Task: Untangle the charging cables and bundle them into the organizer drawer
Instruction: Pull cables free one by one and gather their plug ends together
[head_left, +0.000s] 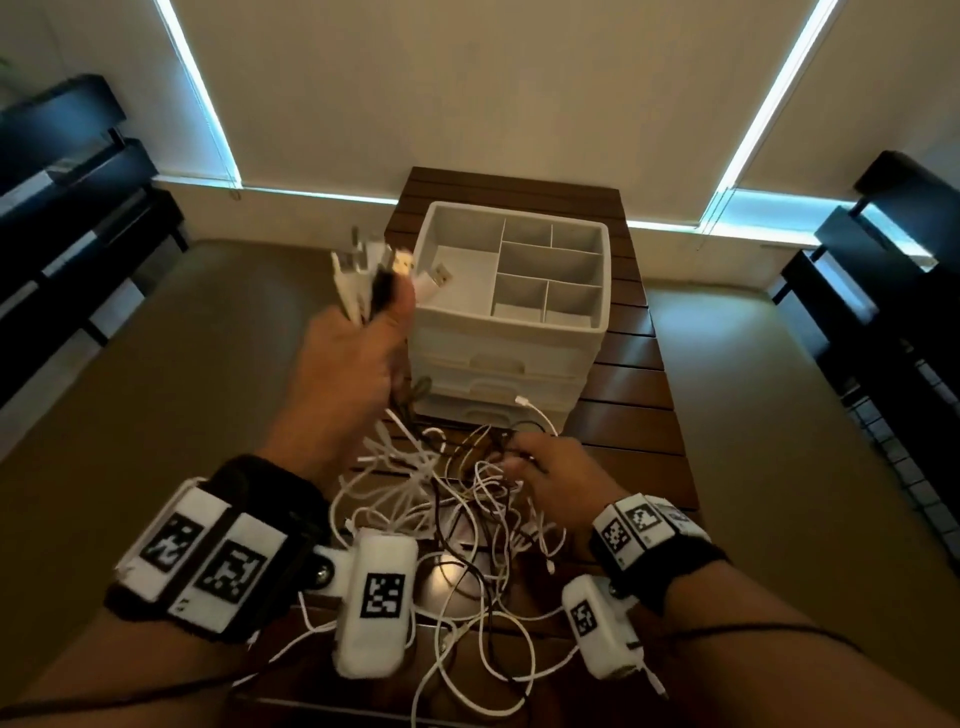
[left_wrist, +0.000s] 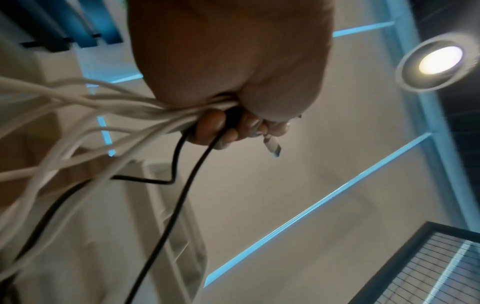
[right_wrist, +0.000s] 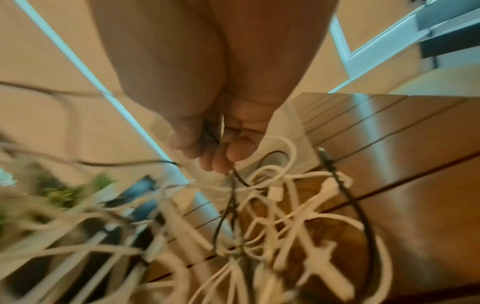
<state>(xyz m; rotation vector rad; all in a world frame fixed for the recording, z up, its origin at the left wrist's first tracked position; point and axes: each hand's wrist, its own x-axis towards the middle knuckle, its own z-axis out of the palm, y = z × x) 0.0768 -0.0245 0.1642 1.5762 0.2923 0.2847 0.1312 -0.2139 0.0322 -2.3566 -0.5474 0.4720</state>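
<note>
My left hand (head_left: 363, 332) is raised to the left of the white organizer (head_left: 519, 332) and grips a bunch of cable ends (head_left: 384, 270), white ones and a black one, with USB plugs sticking up. In the left wrist view the fingers (left_wrist: 233, 127) curl round these cables (left_wrist: 145, 115). The tangle of white and black charging cables (head_left: 467, 499) lies on the wooden table (head_left: 639, 415) in front of the organizer. My right hand (head_left: 545, 467) is low on the tangle, and its fingertips (right_wrist: 221, 162) pinch a black cable (right_wrist: 233, 191). The organizer's drawers (head_left: 493, 364) look closed.
The organizer's top tray (head_left: 550, 270) has several empty compartments. Black shelving stands at the left (head_left: 67, 208) and at the right (head_left: 883, 291). Beige floor surrounds the narrow slatted table. A ceiling lamp (left_wrist: 439, 61) shows in the left wrist view.
</note>
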